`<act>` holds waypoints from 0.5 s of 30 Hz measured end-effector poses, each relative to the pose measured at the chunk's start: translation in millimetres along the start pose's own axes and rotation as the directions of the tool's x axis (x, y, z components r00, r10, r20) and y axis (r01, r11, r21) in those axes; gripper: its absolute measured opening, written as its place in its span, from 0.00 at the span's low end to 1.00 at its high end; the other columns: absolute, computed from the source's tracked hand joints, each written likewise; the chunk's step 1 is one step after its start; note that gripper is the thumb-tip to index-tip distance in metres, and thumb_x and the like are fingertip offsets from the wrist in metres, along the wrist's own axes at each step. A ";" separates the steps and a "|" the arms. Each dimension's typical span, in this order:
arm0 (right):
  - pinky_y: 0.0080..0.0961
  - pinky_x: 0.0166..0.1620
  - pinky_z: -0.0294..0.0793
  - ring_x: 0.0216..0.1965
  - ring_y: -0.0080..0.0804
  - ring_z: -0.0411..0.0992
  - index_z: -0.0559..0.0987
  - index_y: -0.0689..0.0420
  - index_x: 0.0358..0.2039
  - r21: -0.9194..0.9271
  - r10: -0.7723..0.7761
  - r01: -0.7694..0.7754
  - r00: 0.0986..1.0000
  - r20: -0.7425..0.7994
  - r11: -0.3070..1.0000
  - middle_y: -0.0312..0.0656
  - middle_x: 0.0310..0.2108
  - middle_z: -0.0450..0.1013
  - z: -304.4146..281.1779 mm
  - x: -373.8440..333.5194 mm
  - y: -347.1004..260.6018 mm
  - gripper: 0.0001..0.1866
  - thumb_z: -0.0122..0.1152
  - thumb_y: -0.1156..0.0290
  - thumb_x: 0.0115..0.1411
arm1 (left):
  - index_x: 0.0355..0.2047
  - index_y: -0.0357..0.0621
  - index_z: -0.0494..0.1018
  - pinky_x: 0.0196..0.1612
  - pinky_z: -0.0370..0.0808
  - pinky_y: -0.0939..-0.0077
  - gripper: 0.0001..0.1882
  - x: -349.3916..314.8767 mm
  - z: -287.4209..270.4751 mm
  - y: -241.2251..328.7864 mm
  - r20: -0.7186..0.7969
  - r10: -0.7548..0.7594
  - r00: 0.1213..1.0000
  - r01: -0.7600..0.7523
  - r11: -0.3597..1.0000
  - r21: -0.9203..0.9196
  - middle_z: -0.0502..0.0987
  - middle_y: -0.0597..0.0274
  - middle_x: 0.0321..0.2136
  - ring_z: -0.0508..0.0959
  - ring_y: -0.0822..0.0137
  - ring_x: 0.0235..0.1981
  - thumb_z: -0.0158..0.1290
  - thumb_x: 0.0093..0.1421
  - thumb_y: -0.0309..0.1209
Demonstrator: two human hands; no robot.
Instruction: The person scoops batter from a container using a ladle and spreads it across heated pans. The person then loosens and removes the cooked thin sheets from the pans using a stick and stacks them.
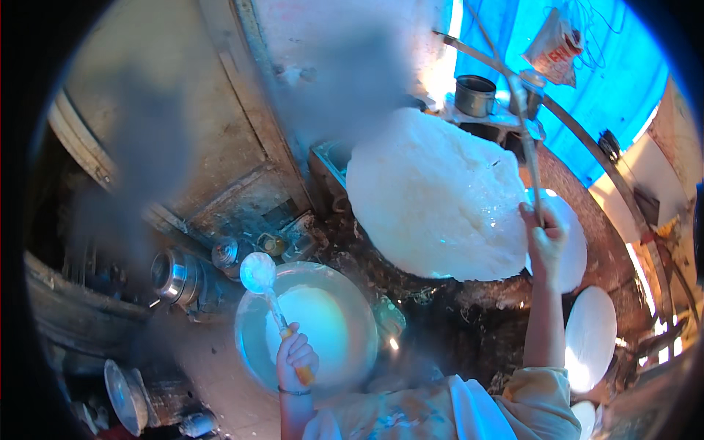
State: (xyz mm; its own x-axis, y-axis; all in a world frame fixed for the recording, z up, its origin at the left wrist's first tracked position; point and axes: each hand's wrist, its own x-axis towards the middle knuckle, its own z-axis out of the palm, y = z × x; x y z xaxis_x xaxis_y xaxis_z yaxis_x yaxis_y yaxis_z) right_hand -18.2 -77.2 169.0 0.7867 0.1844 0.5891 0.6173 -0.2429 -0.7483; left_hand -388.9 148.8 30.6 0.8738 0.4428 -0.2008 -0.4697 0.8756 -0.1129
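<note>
**Observer:** What have the hands got hold of?

**Me:** My left hand (pixel 295 357) is curled shut around the orange handle of a ladle (pixel 265 290), low in the view. The ladle's round bowl is up and to the left, over the far rim of a wide basin (pixel 359 304) of pale liquid. My right hand (pixel 544 233) is raised on the right, fingers wrapped closed on a thin stick (pixel 529 139) that runs up and away from me.

**Observer:** And the big white thing?

**Me:** That's a large white sheet (pixel 433 198), thin and rough-surfaced, spread over a round dark griddle (pixel 587 176). The right hand sits at its right edge. I can't tell whether the stick's lower end touches the sheet.

**Observer:** Anything else close by?

**Me:** Two round white discs lie to the right of my forearm: one (pixel 576 246) partly behind the hand, another (pixel 590 337) nearer to me. A shiny metal pot (pixel 174 275) lies on its side left of the basin, and a dark metal pot (pixel 474 95) stands beyond the sheet, before a blue tarp (pixel 587 95). A haze blurs the upper left.
</note>
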 end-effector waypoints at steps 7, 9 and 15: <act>0.16 0.24 0.58 0.21 0.16 0.59 0.74 0.62 0.20 -0.175 0.109 -0.098 0.992 0.056 0.980 0.31 0.16 0.61 -55.7 -81.4 -87.6 0.06 0.62 0.78 0.49 | 0.46 0.43 0.65 0.12 0.57 0.91 0.13 13.3 -2.7 17.7 -0.070 -0.155 0.985 0.164 0.975 0.149 0.56 0.74 0.15 0.56 0.85 0.10 0.37 0.62 0.25; 0.19 0.24 0.61 0.20 0.26 0.65 0.75 0.62 0.20 -0.307 0.021 0.029 0.987 0.158 0.951 0.39 0.16 0.65 -67.1 -108.8 -99.5 0.04 0.60 0.83 0.42 | 0.45 0.45 0.65 0.12 0.57 0.91 0.12 19.2 -3.1 15.8 -0.096 -0.219 0.971 0.235 0.951 0.204 0.55 0.75 0.15 0.55 0.86 0.10 0.38 0.62 0.25; 0.24 0.23 0.62 0.19 0.33 0.66 0.74 0.63 0.18 -0.499 0.217 -0.171 0.976 0.034 0.850 0.42 0.16 0.65 -116.7 -225.0 -99.9 0.04 0.60 0.83 0.41 | 0.44 0.43 0.64 0.13 0.58 0.90 0.11 36.7 -13.4 -19.0 -0.126 -0.441 0.889 0.458 0.861 0.219 0.56 0.74 0.14 0.56 0.84 0.10 0.36 0.63 0.26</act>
State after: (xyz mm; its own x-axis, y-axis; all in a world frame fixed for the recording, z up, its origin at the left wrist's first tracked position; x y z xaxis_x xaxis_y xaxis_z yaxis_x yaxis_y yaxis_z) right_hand -257.5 -205.6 146.7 0.9016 0.1598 0.4020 0.3871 -0.7131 -0.5845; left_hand -349.5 145.8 12.4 0.9679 -0.0166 -0.2509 0.0233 0.9994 0.0241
